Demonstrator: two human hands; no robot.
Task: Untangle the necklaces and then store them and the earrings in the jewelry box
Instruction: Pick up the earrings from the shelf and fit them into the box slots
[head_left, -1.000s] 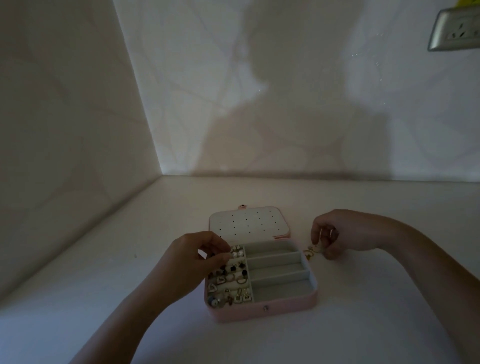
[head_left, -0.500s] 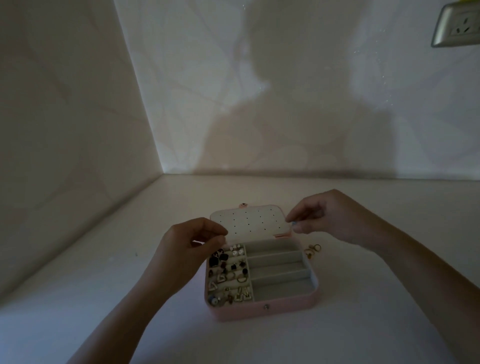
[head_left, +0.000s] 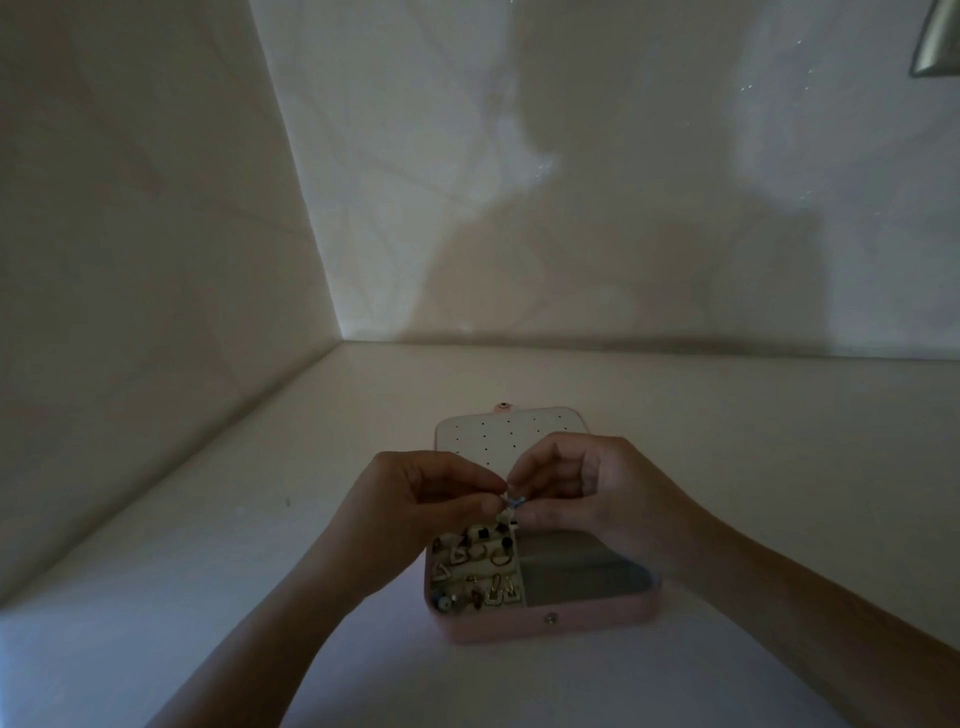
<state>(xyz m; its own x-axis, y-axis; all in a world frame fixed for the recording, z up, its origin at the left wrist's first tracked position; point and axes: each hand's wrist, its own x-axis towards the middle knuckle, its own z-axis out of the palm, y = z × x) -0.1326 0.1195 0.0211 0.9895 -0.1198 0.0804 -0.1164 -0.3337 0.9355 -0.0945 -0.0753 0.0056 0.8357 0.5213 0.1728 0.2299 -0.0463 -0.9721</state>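
**Jewelry box open beneath two pinching hands**

Between the fingertips sits a small bluish piece, too small to make out. The left hand and the right hand both pinch it, fingers curled. Under the left hand, earrings fill the box's small compartments. Under the right hand lie long grey slots. Beyond the knuckles the perforated lid lies back. The pink box rests on a pale counter running to the wall corner.
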